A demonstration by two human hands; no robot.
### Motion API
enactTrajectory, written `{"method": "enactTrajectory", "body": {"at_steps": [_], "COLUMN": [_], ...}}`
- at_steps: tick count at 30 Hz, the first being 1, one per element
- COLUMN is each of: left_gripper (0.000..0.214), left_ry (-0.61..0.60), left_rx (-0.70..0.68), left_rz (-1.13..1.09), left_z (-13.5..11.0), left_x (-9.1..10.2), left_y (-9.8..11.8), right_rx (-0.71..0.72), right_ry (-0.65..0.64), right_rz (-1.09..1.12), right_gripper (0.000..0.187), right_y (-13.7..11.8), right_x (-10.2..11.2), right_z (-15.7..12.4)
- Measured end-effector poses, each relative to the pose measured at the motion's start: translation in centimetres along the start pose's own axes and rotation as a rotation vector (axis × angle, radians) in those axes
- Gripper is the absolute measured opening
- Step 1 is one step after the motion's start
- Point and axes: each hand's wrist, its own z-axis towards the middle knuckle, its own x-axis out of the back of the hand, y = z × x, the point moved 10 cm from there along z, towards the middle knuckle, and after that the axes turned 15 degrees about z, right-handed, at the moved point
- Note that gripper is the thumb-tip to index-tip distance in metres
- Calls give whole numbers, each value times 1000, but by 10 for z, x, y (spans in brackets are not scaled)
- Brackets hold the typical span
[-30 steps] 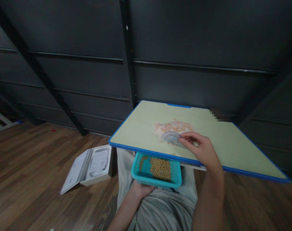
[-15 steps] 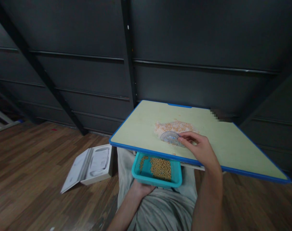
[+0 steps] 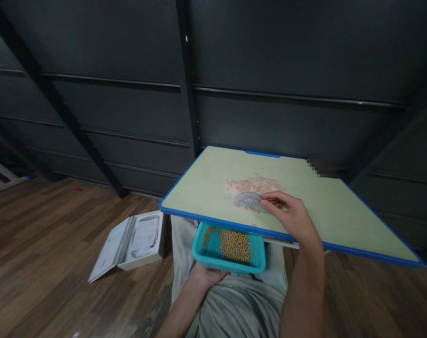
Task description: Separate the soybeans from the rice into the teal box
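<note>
My right hand (image 3: 287, 209) pinches the right end of a clear plastic protractor (image 3: 247, 200). The protractor lies against the near side of a heap of mixed pale and orange-yellow grains (image 3: 257, 184) on the table top. Several orange-yellow grains show near its lower edge. My left hand (image 3: 206, 277) is under the near edge of a teal plastic basket (image 3: 201, 263), holding it over my lap just below the table's front edge. Round tan beans (image 3: 235, 246) fill its right and middle part, with a smaller group at its left. The left fingers are mostly hidden beneath the basket.
The pale yellow-green table (image 3: 343, 220) has a blue rim. An opened white box (image 3: 153, 253) stands on the wood floor (image 3: 51, 244) at the left. Dark wall panels (image 3: 287, 122) rise behind the table, and a pixelated dark object (image 3: 324, 169) sits at its far right edge.
Hardly anything differs: the view has shifted very slightly. My right hand still pinches the protractor at the heap, and my left hand still supports the basket.
</note>
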Motion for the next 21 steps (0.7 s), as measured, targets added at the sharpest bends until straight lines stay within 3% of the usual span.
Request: {"method": "enactTrajectory", "body": {"at_steps": [15, 21], "left_gripper": [51, 53], "left_ry": [23, -8], "left_rx": [22, 9], "left_rz": [-19, 17], "left_z": [4, -1], "left_x": [8, -4], "left_y": [-5, 1], "right_rx": [31, 15], "right_ry": [-19, -32], "right_rz": [20, 7], "right_gripper": [12, 11], "right_y": [-8, -6], "right_x": [0, -2], "right_z": [-2, -2]}}
